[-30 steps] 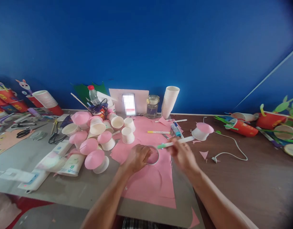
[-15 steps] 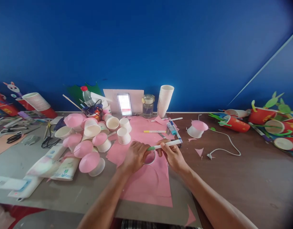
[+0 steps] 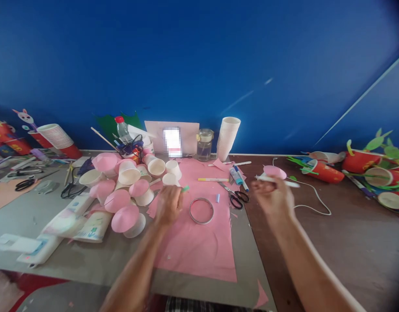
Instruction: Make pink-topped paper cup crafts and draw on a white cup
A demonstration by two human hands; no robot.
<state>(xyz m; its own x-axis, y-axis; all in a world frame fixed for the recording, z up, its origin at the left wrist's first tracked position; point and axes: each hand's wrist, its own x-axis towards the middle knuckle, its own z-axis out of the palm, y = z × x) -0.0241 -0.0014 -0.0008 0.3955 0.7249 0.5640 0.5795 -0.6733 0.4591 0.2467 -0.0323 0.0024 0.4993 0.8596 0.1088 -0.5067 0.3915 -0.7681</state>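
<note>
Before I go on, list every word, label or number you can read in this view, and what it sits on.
None reads clearly.
Red cups at the right: yellow print, too small to read.
Red cups at the left: yellow marks, blurred.
Flat packets by the left hand: green print, illegible.
Card against the wall: blurred out.
Pen in the right hand: no legible marking.

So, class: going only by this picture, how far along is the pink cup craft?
Done: several white cups topped with pink paper cones sit piled at the left.
In hand: the left hand holds a green pen cap, the right hand the uncapped pen; a ring lies on the pink sheet.
Left: a stack of plain cups.
</note>
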